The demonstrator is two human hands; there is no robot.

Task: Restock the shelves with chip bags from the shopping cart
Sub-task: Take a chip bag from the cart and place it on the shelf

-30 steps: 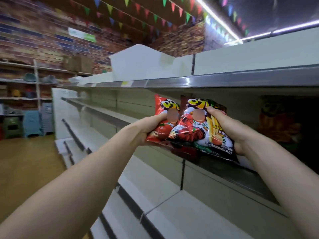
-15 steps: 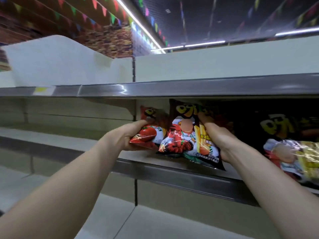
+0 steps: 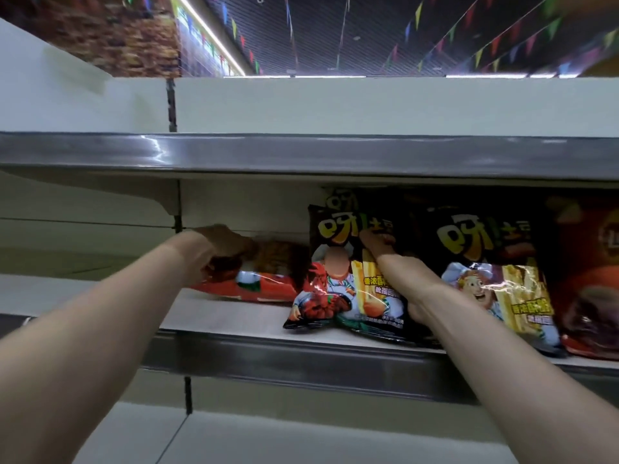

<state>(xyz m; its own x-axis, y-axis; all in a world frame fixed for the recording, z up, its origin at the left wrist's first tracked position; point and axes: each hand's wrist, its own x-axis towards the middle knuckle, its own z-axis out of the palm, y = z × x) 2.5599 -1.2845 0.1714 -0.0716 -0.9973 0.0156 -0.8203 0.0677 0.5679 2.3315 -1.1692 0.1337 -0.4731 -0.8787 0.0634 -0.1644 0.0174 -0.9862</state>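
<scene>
A red chip bag point(image 3: 264, 288) lies nearly flat on the shelf board point(image 3: 231, 314), and my left hand point(image 3: 221, 251) grips its left end. To its right a black chip bag point(image 3: 338, 289) with a cartoon chef stands upright on the same board. My right hand point(image 3: 390, 262) reaches over the front of this bag, its fingers hooked over the upper part. No shopping cart is in view.
More bags stand further right: a second black chef bag point(image 3: 492, 279) and a dark red bag point(image 3: 589, 289). The shelf above has a grey metal front rail point(image 3: 301, 155). Left of the red bag the board is bare. Lower white shelves lie below.
Both bags have gone deeper onto the shelf. The red bag has tipped from upright to nearly flat. The black bag now stands on the board. The view has shifted right and closer.
</scene>
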